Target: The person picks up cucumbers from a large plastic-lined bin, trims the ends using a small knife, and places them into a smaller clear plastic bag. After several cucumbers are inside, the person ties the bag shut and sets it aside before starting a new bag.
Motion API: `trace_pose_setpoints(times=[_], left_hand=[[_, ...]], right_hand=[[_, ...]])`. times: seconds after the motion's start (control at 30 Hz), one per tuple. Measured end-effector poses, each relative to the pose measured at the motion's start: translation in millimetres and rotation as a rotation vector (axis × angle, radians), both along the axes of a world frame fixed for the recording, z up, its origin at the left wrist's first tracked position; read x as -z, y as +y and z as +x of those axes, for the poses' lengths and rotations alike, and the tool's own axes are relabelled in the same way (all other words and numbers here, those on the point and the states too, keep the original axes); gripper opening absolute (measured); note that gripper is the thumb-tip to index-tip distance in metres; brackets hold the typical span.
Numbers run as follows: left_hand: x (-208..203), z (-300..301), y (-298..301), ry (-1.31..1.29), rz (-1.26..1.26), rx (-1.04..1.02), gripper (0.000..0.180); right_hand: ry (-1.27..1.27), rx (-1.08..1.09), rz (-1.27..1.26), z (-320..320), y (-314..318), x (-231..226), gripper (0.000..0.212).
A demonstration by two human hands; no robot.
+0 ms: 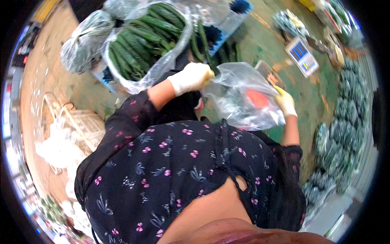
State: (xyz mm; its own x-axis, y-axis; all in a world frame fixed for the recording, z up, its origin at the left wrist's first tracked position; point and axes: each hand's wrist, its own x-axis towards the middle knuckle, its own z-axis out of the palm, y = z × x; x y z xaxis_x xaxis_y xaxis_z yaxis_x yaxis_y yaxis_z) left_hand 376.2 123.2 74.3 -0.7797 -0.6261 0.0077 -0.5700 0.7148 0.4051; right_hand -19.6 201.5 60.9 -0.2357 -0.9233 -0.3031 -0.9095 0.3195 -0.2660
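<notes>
A clear plastic bag (233, 103) with a red printed patch is stretched between my two gloved hands. My left hand (191, 78), in a white glove, is closed on the bag's left edge. At its right edge, my right hand (284, 101) pinches the plastic in a pale yellowish glove. Something dark and greenish shows dimly through the bag; I cannot tell if it lies inside or behind. Just beyond my left hand is a plastic-lined container of long green cucumbers (148, 38). A few loose cucumbers (202, 38) lie to its right.
A blue crate (239, 30) stands behind the loose cucumbers. On the green surface at the right is a white scale (302, 57) with a blue display. Stacked bags of green produce (345, 126) line the right side. A filled plastic bag (87, 42) sits left of the container.
</notes>
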Motion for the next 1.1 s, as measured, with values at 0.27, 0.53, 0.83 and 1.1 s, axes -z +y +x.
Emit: trace_pose_setpoints(times=[0.27,0.53,0.83,1.1], left_hand=[[-20,-12,0,0.837,1.629,-0.503,0.036],[-1,-30,-16,0.687,1.641,-0.263,0.033],[-15,-42,-31,0.486,1.900,-0.514,0.028],[-8,-42,-39,0.411,1.841,-0.392,0.025]], right_hand=[[-0.247,-0.525,0.610,119,13,121,0.037],[-0.582,-0.333,0.633,34,-80,152,0.060],[-1.129,0.410,0.417,55,-134,271,0.056],[-0.127,0.239,0.392,142,-154,261,0.117]])
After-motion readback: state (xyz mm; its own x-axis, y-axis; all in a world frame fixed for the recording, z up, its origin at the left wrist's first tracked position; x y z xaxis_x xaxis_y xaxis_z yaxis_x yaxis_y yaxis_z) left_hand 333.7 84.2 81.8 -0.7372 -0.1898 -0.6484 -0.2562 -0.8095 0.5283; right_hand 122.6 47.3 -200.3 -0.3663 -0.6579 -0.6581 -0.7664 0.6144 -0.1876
